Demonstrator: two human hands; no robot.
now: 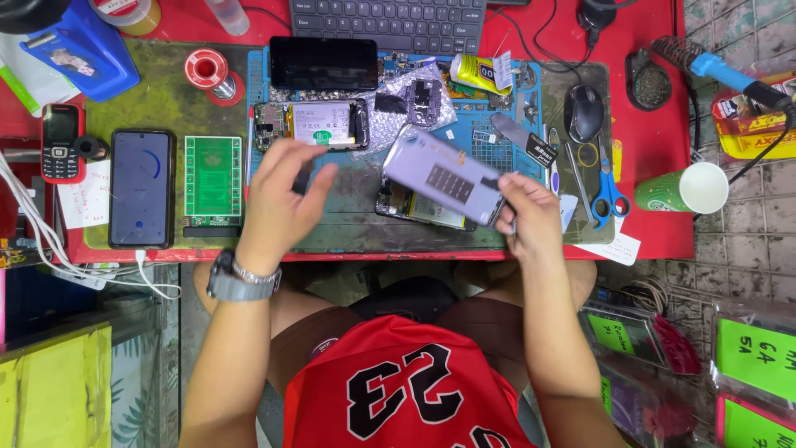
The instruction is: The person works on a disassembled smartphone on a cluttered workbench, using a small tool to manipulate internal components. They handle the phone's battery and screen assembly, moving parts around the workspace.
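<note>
My right hand grips one end of a lavender phone back cover and holds it tilted above the work mat. Beneath the cover lies an opened phone body, partly hidden. My left hand hovers over the mat with fingers apart, holding nothing, just below another opened phone with its battery showing. A watch sits on my left wrist.
A black phone lies at the mat's top, below a keyboard. At left are a green circuit board, a dark smartphone and a small red keypad phone. Blue scissors, a mouse and a green cup are at right.
</note>
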